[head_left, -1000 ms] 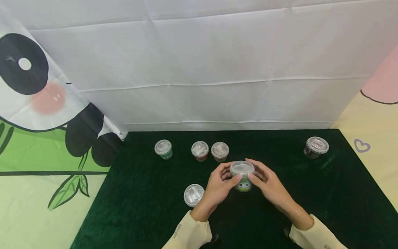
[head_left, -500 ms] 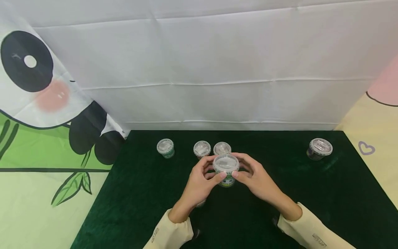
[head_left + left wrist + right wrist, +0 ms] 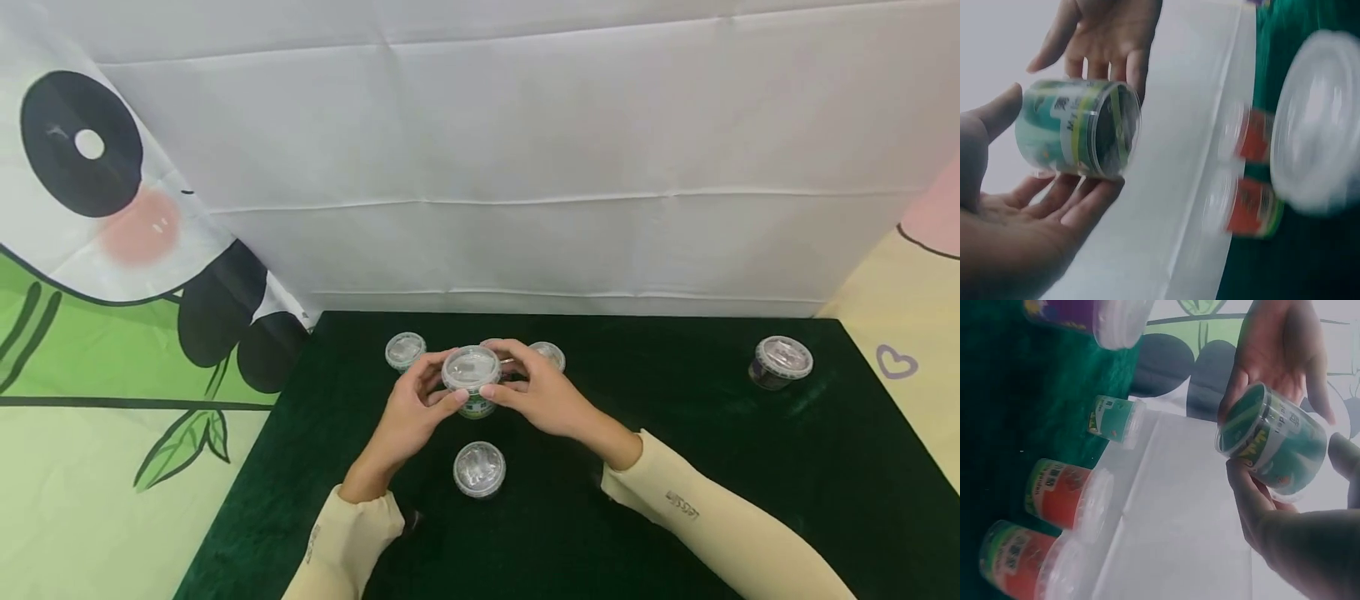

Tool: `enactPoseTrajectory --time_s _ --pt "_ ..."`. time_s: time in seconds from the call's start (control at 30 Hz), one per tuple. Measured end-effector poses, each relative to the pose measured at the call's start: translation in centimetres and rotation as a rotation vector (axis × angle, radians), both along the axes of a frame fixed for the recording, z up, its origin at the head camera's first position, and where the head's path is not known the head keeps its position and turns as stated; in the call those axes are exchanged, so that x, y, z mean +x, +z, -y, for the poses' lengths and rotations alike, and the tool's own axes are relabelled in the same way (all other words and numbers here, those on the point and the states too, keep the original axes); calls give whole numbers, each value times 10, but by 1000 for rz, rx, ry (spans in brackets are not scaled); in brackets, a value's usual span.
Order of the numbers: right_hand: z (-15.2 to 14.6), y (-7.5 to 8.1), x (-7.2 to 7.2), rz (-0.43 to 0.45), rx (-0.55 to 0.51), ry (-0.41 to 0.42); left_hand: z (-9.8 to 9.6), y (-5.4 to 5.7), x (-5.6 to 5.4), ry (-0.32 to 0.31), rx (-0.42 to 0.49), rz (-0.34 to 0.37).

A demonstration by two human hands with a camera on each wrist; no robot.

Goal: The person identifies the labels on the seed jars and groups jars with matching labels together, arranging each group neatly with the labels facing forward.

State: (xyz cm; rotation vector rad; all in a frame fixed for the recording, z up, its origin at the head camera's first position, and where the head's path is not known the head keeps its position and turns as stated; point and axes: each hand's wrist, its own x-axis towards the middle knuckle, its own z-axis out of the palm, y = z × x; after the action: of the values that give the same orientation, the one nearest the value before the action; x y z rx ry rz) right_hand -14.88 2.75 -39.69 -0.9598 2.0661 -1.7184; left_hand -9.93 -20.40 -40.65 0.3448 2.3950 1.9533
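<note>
Both hands hold a clear plastic tub [image 3: 471,371] with a clear lid and a green-teal label, raised above the dark green table. My left hand [image 3: 408,415] grips its left side, and my right hand [image 3: 546,393] grips the right, thumbs toward me. In the left wrist view the tub [image 3: 1072,128] lies between the curved fingers of both hands. The right wrist view also shows the tub [image 3: 1279,440] between the two hands. Directly in front of them stands another lidded tub [image 3: 479,469]. A teal-labelled tub [image 3: 405,350] is behind the left hand.
A tub [image 3: 549,354] stands partly hidden behind the right hand. Two red-labelled tubs appear in the right wrist view, one [image 3: 1060,490] beyond the other [image 3: 1025,562]. A dark tub [image 3: 781,360] sits far right. White cloth [image 3: 525,167] hangs behind the table.
Both hands have carried the green-teal tub to the left and slightly away from me. The front tub, earlier partly covered by the left arm, now shows fully; a back tub has become hidden.
</note>
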Motion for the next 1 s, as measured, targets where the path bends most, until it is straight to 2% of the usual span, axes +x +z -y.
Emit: enactPoseTrajectory --time_s 0.17,0.33,0.53,0.73,1.0 --pt "27 5 -20 -63 64 24 28 -6 -12 29 -25 -29" --pt "43 7 -41 -119 140 35 41 -12 -26 80 -42 -50" --pt "59 4 -61 -99 170 68 50 -19 -39 139 -49 -27" --pt "67 -5 -82 -134 230 111 53 -29 -51 181 -71 -19" --pt "77 -15 -103 -142 298 183 56 -40 -59 217 -210 -46"
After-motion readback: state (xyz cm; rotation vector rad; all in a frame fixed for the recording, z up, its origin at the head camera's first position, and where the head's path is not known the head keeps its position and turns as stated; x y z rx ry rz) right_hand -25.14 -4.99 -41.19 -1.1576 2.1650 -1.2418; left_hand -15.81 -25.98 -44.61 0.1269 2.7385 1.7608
